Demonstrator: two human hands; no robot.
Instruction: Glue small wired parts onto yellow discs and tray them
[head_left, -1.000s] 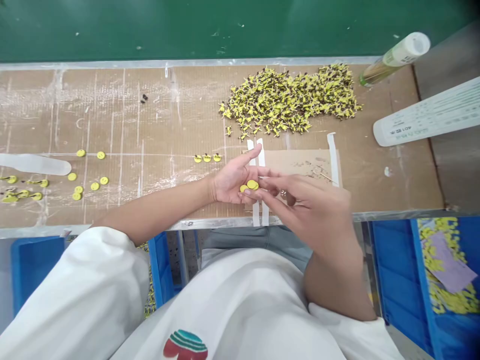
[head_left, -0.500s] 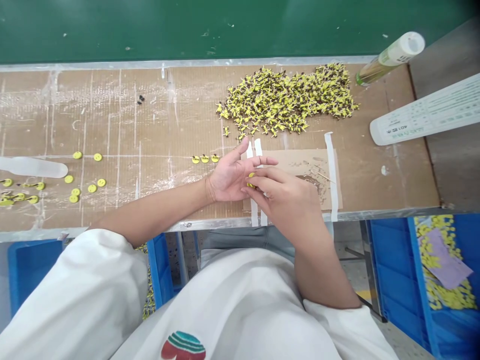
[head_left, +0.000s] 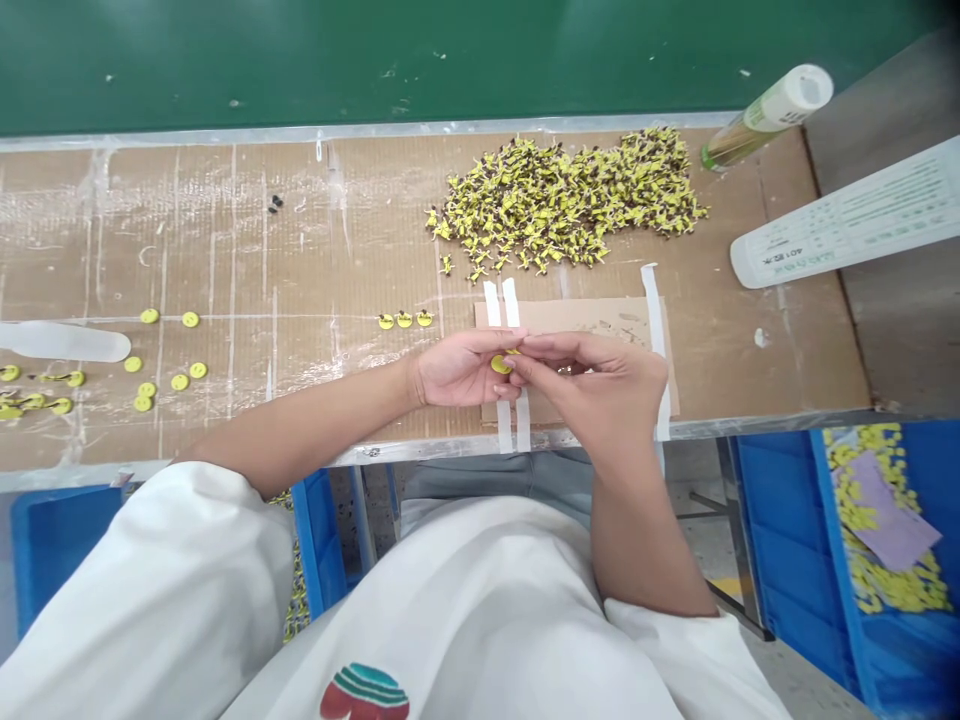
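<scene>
Head view: yellow discs [head_left: 501, 365] in half-open left hand [head_left: 463, 372], right hand [head_left: 611, 385] pinching edge.

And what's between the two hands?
At least one small yellow disc shows between the left hand and the right hand, in the head view.

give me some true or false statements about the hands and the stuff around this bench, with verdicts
1. The left hand is turned palm down. False: its palm faces up.
2. The right hand has its fingertips at a yellow disc. True.
3. A row of three yellow discs sits left of the cardboard sheet. True.
4. The pile of small figures lies left of that row. False: it lies to the right, farther back.
5. The purple sheet is in a blue bin. True.
</scene>
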